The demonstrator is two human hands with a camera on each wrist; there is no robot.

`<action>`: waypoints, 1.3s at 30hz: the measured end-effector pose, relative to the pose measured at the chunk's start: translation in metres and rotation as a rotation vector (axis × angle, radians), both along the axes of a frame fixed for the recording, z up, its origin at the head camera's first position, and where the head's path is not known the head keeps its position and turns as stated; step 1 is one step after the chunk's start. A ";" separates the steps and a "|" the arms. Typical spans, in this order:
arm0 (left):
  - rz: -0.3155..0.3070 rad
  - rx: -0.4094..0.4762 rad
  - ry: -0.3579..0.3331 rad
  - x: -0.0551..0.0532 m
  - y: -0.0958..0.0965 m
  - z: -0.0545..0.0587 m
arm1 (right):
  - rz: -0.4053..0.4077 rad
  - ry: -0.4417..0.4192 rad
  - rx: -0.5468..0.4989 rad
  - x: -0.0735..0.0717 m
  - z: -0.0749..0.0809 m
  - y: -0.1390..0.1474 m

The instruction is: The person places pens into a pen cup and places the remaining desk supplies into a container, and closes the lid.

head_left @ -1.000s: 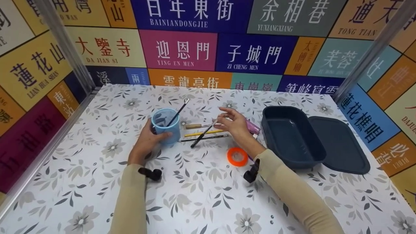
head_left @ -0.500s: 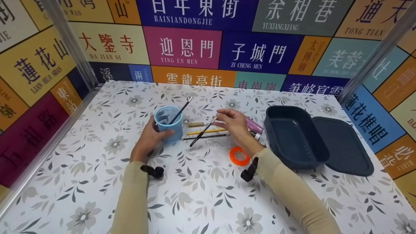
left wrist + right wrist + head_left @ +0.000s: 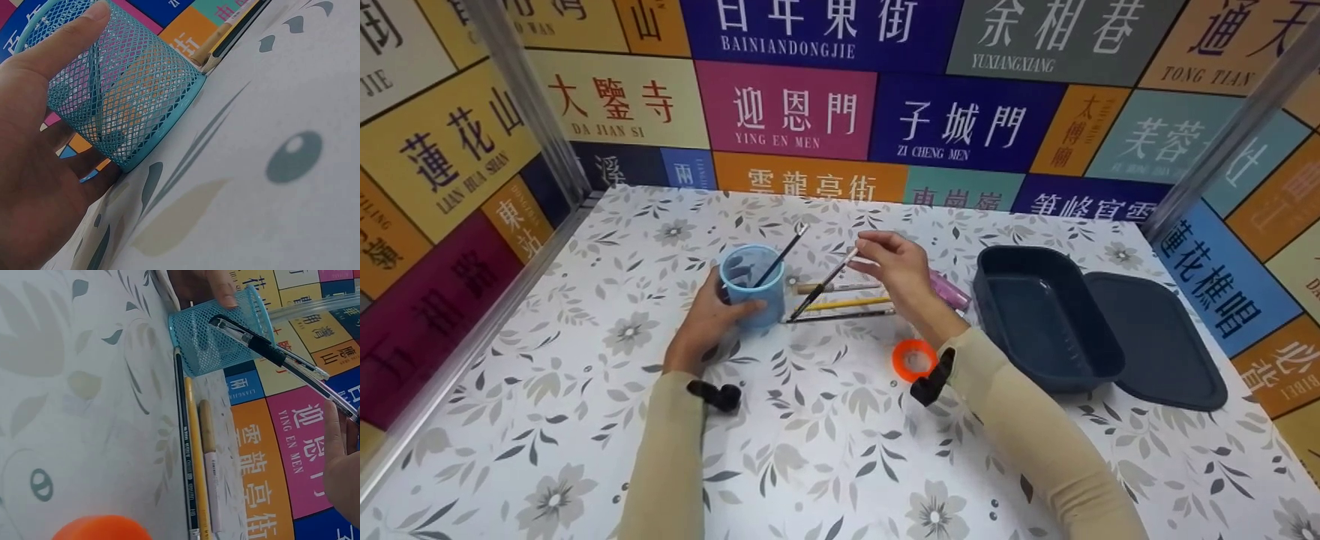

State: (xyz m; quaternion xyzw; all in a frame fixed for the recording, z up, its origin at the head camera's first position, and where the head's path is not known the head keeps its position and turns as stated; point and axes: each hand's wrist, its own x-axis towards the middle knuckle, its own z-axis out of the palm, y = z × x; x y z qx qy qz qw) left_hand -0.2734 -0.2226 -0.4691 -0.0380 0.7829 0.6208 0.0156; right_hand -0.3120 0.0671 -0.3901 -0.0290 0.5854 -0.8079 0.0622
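Note:
My left hand (image 3: 701, 322) holds a light blue mesh pen cup (image 3: 135, 84) around its side, thumb across the front. Inside the cup leans a dark, slim stick (image 3: 781, 255) with a silvery end above the rim. My right hand (image 3: 896, 270) pinches a pen (image 3: 304, 374) with a clear barrel and black cap by its far end. The pen slants, its capped end low beside the cup; in the right wrist view it overlaps the cup. Beneath it on the table lie a black pencil (image 3: 188, 467), a yellow pencil (image 3: 196, 455) and a brown-and-white stick (image 3: 209, 455).
An orange ring-shaped roll (image 3: 913, 361) lies by my right wrist. To the right stand a dark blue rectangular box (image 3: 986, 330) and its flat lid (image 3: 1170, 345). A pinkish-purple object (image 3: 949, 291) sits partly behind my right hand. Patterned panels rise behind the table.
My right hand has risen slightly with the pen, which now tilts more steeply with its capped end nearer the cup. My left hand keeps holding the cup; the head view has shifted a little.

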 end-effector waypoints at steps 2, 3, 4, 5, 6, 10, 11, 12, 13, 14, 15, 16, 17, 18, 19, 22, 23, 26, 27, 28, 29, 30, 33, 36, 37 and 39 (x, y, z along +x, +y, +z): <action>-0.005 0.000 0.013 0.000 0.000 -0.001 | 0.007 0.018 -0.006 -0.001 0.007 -0.002; -0.008 -0.002 0.020 -0.001 0.000 -0.002 | 0.008 0.022 -0.015 -0.001 0.010 -0.004; -0.011 -0.001 0.026 -0.001 0.000 -0.003 | 0.010 0.026 -0.017 -0.001 0.013 -0.005; -0.014 0.003 0.033 -0.001 0.000 -0.003 | 0.010 0.030 -0.018 -0.001 0.016 -0.007; -0.015 0.002 0.037 -0.001 0.000 -0.003 | 0.011 0.037 -0.020 -0.002 0.019 -0.008; -0.006 -0.004 0.029 -0.001 0.000 -0.004 | 0.009 0.050 -0.020 -0.003 0.030 -0.013; -0.004 -0.003 0.025 0.000 0.000 -0.003 | 0.006 0.052 -0.020 -0.003 0.031 -0.014; -0.006 -0.004 0.023 0.000 0.000 -0.003 | 0.002 0.052 -0.020 -0.004 0.033 -0.016; -0.006 -0.001 0.022 0.000 0.000 -0.003 | -0.003 0.051 -0.020 -0.004 0.035 -0.017; -0.006 -0.002 0.021 0.000 0.000 -0.003 | -0.008 0.052 -0.021 -0.004 0.036 -0.018; -0.005 -0.002 0.020 0.000 -0.001 -0.003 | -0.011 0.052 -0.025 -0.005 0.038 -0.019; -0.004 0.000 0.019 0.000 -0.001 -0.002 | -0.014 0.054 -0.028 -0.006 0.039 -0.021; -0.001 0.001 0.019 0.000 -0.001 -0.002 | -0.018 0.056 -0.031 -0.006 0.040 -0.022; 0.000 0.001 0.017 0.000 0.000 -0.002 | -0.020 0.057 -0.037 -0.007 0.041 -0.023; 0.002 0.000 0.015 0.000 0.000 -0.002 | -0.021 0.059 -0.046 -0.008 0.041 -0.025; 0.004 0.001 -0.003 0.000 0.001 -0.002 | -0.028 0.061 -0.077 -0.009 0.041 -0.029; 0.005 0.001 -0.008 0.000 0.001 -0.002 | -0.034 0.060 -0.087 -0.009 0.041 -0.030; 0.007 0.003 -0.013 -0.001 0.003 -0.001 | -0.054 0.059 -0.103 -0.010 0.040 -0.033; 0.007 0.003 -0.007 -0.001 0.003 -0.001 | -0.061 0.060 -0.102 -0.010 0.039 -0.035; 0.004 0.005 -0.001 -0.001 0.003 -0.001 | -0.065 0.062 -0.101 -0.010 0.039 -0.036; 0.002 0.007 0.007 0.000 0.002 -0.001 | -0.068 0.064 -0.100 -0.011 0.038 -0.037; -0.003 0.009 0.020 0.000 0.002 -0.001 | -0.069 0.071 -0.095 -0.011 0.037 -0.038; -0.006 0.008 0.050 0.000 0.002 -0.001 | -0.069 0.092 -0.084 -0.010 0.033 -0.043; 0.000 0.004 0.064 0.000 0.002 -0.002 | -0.061 0.110 -0.041 -0.008 0.028 -0.047; 0.003 0.002 0.062 0.000 0.002 -0.002 | -0.056 0.114 -0.020 -0.007 0.027 -0.048; 0.003 0.005 0.057 0.000 0.003 -0.002 | -0.040 0.128 0.023 -0.005 0.024 -0.051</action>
